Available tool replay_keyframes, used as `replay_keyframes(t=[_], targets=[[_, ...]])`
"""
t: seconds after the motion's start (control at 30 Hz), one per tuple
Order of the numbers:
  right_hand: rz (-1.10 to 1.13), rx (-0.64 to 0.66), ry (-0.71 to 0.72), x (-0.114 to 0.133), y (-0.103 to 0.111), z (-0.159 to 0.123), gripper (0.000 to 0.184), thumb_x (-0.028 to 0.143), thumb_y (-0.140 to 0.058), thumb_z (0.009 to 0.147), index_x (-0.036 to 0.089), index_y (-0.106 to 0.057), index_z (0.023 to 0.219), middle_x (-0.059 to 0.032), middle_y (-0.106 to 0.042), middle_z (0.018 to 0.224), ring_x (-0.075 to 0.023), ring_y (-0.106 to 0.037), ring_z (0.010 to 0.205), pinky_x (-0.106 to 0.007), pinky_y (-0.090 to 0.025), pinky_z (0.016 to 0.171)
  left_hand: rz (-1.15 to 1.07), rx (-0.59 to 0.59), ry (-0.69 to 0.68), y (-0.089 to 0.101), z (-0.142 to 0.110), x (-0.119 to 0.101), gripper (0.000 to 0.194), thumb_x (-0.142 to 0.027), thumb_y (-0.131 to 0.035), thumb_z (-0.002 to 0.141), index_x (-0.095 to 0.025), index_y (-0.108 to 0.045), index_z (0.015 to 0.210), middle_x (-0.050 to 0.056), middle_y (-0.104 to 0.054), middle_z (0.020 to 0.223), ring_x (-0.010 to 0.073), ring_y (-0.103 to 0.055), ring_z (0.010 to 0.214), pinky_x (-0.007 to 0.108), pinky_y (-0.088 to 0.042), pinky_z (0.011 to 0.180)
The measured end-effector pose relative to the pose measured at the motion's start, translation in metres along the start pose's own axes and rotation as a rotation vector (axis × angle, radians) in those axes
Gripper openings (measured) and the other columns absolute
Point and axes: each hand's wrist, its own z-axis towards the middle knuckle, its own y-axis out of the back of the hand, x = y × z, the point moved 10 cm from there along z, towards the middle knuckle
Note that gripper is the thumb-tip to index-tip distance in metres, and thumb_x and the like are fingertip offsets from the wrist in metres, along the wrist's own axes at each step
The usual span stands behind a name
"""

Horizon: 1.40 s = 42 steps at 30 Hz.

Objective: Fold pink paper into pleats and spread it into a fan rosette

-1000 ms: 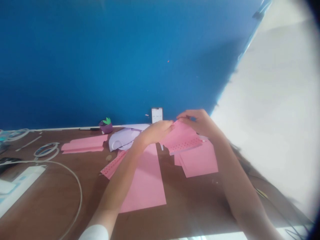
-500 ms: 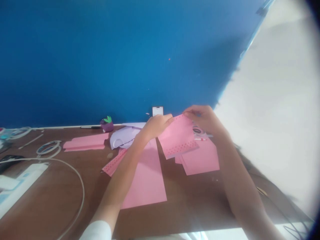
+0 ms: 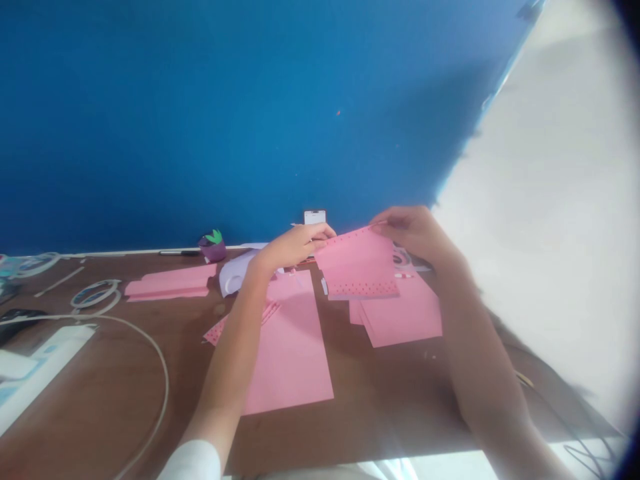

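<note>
Between my two hands hangs a pink paper sheet (image 3: 356, 265) with rows of red dots along its top and bottom edges. My left hand (image 3: 296, 247) pinches its upper left corner. At the upper right corner, the thumb and fingers of my right hand (image 3: 407, 230) are closed on the same sheet. Below it lie several plain pink sheets (image 3: 405, 317), partly covered by it. A larger pink sheet (image 3: 295, 353) lies flat below my left forearm. A dotted pink strip (image 3: 217, 330) shows beside that forearm, partly hidden. Behind my left wrist sits curled lilac paper (image 3: 235, 272).
A phone (image 3: 315, 217) leans against the blue wall. Folded pink paper (image 3: 170, 283), a small purple cup with green leaves (image 3: 213, 247) and a pen (image 3: 179, 253) are at the back left. A white power strip (image 3: 45, 367) and looped cable (image 3: 163, 373) occupy the left side.
My left hand has shifted slightly left and up with its corner. The dotted sheet is now stretched wider and more level, its lower edge raised.
</note>
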Motion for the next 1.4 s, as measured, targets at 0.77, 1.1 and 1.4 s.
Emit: replay_keyframes(t=[0.77,1.1,1.4], targets=[[0.037,0.032,0.032,0.002,-0.009,0.001,0.020,0.039,-0.063,0.083,0.021,-0.073,0.085,-0.0053,-0.070,0.080,-0.0181,-0.061,0.068,-0.029,-0.043,0.053,0.030,0.063,-0.001,-0.011,-0.001,-0.006,0.028,-0.041,-0.052,0.086,-0.022,-0.063,0.105,0.003,-0.065,0.086,0.0128,-0.054,0.063,0.025,-0.036,0.052],[0.058,0.009,0.085,0.009,-0.014,0.000,0.018,0.036,-0.063,0.084,0.022,-0.074,0.085,-0.0053,-0.071,0.085,-0.0203,-0.065,0.077,-0.029,-0.048,0.060,0.008,0.123,-0.188,-0.033,0.014,-0.025,0.034,-0.038,-0.041,0.093,-0.022,-0.053,0.120,0.007,-0.059,0.123,0.0215,-0.054,0.111,0.032,-0.041,0.093],[0.118,-0.048,0.075,0.003,-0.014,0.002,0.017,0.036,-0.065,0.083,0.024,-0.075,0.091,-0.0041,-0.070,0.085,-0.0188,-0.062,0.074,-0.029,-0.046,0.059,0.067,-0.032,-0.117,-0.029,0.020,-0.015,0.024,-0.026,-0.034,0.095,-0.022,-0.052,0.111,0.005,-0.063,0.107,0.0213,-0.056,0.102,0.033,-0.043,0.088]])
